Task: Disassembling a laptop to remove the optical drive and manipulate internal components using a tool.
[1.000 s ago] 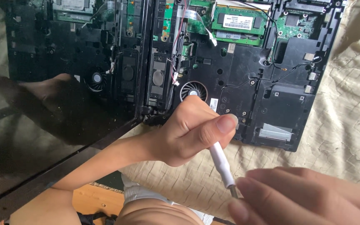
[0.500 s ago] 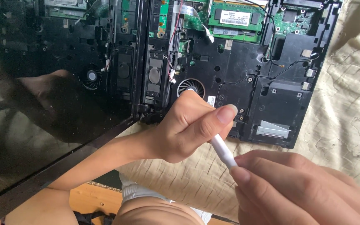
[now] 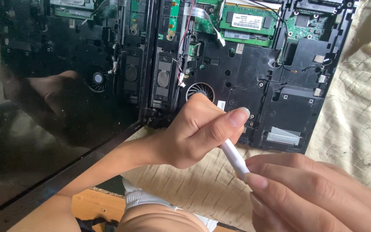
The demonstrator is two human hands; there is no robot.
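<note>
Your left hand (image 3: 194, 133), at centre frame, is closed around the upper part of a slim white tool (image 3: 233, 158), thumb laid along its shaft; your right hand (image 3: 314, 193), at lower right, pinches the lower end between its fingertips. The tool's long axis runs diagonally, from upper left near the round fan (image 3: 199, 91) down to lower right. Both hands are on it; the left is the nearer to the opened laptop base (image 3: 280, 86), which fills the upper middle and right of the frame on a beige cloth (image 3: 357, 111). The tool's upper tip is hidden behind your left hand, so I cannot tell whether it touches the fan. Your right hand is cut off by the frame edge. The glossy dark screen (image 3: 56, 129) at left shows only reflections.
</note>
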